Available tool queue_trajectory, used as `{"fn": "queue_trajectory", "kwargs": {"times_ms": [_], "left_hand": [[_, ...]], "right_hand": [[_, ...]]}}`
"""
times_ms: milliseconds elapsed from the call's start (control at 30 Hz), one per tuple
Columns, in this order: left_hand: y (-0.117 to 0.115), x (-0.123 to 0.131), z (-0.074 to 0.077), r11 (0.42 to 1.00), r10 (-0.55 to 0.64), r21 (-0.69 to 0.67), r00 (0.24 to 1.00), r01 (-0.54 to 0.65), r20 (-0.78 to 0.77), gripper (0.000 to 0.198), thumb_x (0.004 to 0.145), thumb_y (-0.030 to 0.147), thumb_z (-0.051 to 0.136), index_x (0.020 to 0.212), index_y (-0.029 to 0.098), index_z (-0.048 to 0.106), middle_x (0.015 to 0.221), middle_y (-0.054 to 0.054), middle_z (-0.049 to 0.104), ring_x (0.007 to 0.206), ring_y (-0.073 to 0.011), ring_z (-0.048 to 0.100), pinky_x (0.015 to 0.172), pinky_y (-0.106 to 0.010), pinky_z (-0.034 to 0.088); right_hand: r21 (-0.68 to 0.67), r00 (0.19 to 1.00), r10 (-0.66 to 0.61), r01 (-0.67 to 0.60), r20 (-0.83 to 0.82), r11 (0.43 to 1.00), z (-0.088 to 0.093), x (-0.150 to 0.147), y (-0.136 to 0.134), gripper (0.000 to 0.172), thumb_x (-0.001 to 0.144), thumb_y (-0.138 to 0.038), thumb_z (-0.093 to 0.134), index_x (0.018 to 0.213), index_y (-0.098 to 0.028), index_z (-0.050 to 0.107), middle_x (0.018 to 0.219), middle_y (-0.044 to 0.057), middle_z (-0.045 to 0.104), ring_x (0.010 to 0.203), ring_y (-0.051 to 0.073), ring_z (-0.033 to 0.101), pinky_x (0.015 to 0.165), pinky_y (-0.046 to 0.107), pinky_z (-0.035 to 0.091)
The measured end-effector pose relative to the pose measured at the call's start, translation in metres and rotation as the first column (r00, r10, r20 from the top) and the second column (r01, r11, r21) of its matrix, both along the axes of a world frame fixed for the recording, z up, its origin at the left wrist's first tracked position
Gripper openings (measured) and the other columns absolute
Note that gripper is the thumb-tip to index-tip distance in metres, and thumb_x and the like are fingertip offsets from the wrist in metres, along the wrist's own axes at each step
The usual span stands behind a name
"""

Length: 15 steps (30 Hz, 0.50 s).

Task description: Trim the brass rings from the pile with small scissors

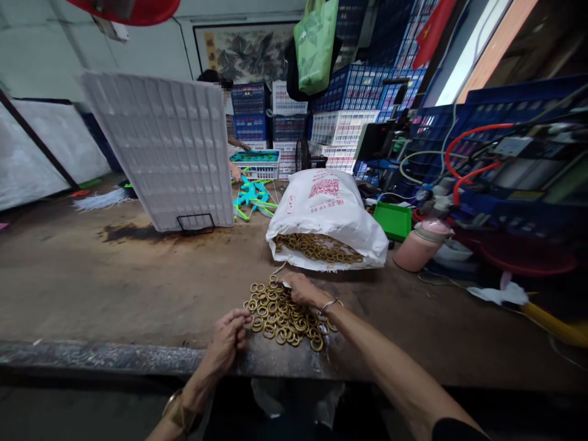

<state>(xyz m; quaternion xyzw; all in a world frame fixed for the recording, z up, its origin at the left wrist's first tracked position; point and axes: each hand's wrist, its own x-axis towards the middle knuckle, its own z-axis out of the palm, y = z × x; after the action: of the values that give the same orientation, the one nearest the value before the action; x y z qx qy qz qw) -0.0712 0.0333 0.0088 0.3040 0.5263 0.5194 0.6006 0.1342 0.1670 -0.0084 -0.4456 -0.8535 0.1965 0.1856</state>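
A heap of brass-coloured rings [275, 309] lies on the table near its front edge. Over the back right of this heap is my right hand [301, 289], its fingers curled down onto the rings; a small white bit shows by the fingertips, and what they grip is hidden. My left hand [230, 334] rests at the heap's left side with its fingers curled together, and I cannot make out whether anything is in them. Just behind the heap, a white woven sack [321, 199] lies on its side, its mouth facing me and showing more rings [316, 248] inside.
A tall white ribbed panel [165, 147] stands on a black wire stand [195, 223] at the left. Behind it, another person's hand [236, 173] is by turquoise and green plastic parts [252, 193]. A green tray [392, 220], a pink bottle [420, 245] and hoses occupy the right.
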Motion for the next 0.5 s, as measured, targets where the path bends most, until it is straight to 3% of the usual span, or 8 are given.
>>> {"fn": "queue_trajectory", "kwargs": {"times_ms": [100, 233, 367, 500], "left_hand": [[-0.031, 0.023, 0.009, 0.992, -0.07, -0.087, 0.965, 0.094, 0.253, 0.025, 0.057, 0.026, 0.069, 0.075, 0.013, 0.058, 0.067, 0.0, 0.055, 0.042, -0.0021, 0.037, 0.036, -0.014, 0.023], [-0.055, 0.043, 0.01, 0.965, -0.093, -0.177, 0.886, 0.192, 0.454, 0.019, 0.061, 0.023, 0.068, 0.074, 0.012, 0.06, 0.069, -0.001, 0.056, 0.051, -0.0048, 0.047, 0.042, -0.014, 0.031], [-0.063, 0.051, -0.002, 0.931, -0.063, -0.278, 0.855, 0.236, 0.515, 0.018, 0.064, 0.025, 0.067, 0.073, 0.011, 0.059, 0.069, -0.003, 0.058, 0.051, -0.006, 0.049, 0.039, -0.014, 0.029], [-0.066, 0.053, -0.016, 0.918, -0.067, -0.307, 0.86, 0.252, 0.506, 0.019, 0.064, 0.026, 0.067, 0.07, 0.012, 0.057, 0.065, -0.002, 0.057, 0.047, -0.0049, 0.047, 0.037, -0.013, 0.023]], "right_hand": [[0.01, 0.994, -0.089, 0.09, -0.066, 0.996, 0.008, 0.027, -0.013, 0.029, 0.068, -0.011, 0.05, 0.094, -0.02, 0.061, 0.095, 0.003, 0.063, 0.091, 0.018, 0.054, 0.082, 0.027, 0.04], [-0.011, 0.932, -0.342, 0.343, -0.117, 0.939, 0.008, 0.088, -0.04, 0.038, 0.068, -0.01, 0.037, 0.101, -0.015, 0.056, 0.092, 0.007, 0.064, 0.079, 0.015, 0.058, 0.07, 0.024, 0.043], [-0.06, 0.843, -0.529, 0.525, -0.097, 0.849, -0.004, 0.133, -0.081, 0.026, 0.071, -0.021, 0.037, 0.085, -0.014, 0.058, 0.075, 0.007, 0.064, 0.068, 0.016, 0.058, 0.06, 0.024, 0.042], [-0.079, 0.815, -0.575, 0.57, -0.071, 0.818, -0.015, 0.137, -0.107, 0.021, 0.074, -0.026, 0.037, 0.073, -0.017, 0.056, 0.064, 0.002, 0.06, 0.059, 0.014, 0.054, 0.055, 0.023, 0.039]]}}
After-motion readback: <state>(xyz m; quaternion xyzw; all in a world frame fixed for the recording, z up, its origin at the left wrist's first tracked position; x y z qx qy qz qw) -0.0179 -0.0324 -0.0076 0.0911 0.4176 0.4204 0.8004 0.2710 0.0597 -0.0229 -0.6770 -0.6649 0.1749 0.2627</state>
